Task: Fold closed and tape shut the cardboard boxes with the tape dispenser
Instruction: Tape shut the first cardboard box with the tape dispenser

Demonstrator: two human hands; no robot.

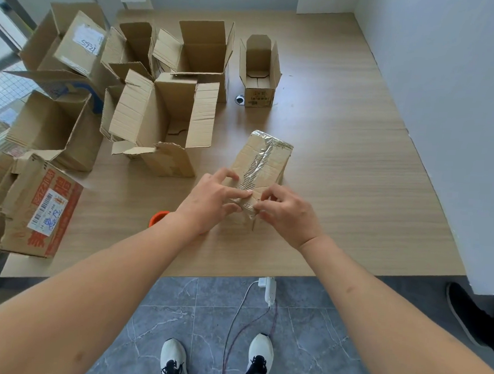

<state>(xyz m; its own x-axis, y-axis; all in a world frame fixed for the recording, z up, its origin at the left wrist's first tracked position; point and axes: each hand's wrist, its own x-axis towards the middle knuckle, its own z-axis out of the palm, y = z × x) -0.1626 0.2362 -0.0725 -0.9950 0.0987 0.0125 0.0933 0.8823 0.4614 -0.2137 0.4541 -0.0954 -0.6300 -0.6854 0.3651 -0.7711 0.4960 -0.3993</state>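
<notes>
A: Nearest items?

B: Two white shoes [261,352] on a grey tiled floor [197,314], a white power strip [269,289] with its cable trailing beside them. A dark shoe [469,316] at the right edge, beside a white wall panel [461,113].

A: Hands?

B: Left hand [210,202] and right hand [284,212], both at the near end of the taped box [263,164]. The left thumb and fingers press a strip of clear tape [257,164] down over the box's near edge. The right fingertips pinch the crinkled tail of that tape at the near corner.

A: The box itself?

B: Small, brown, flaps closed, lying on the wooden table [341,178] near the front edge, about the middle. The tape runs along its top seam from the far end to the near end.

A: Tape dispenser?

B: An orange part [157,217] shows just behind the left wrist, on the table. Mostly hidden; I cannot tell its full shape.

A: Farther back?

B: One open box [162,129], flaps up, left of the taped one. A printed box with a label [42,212] at the near left edge. A small open box [260,72] standing alone at the back, a metal ring [239,99] in the table beside it. A cluster of open boxes [196,50] behind and to the left.
</notes>
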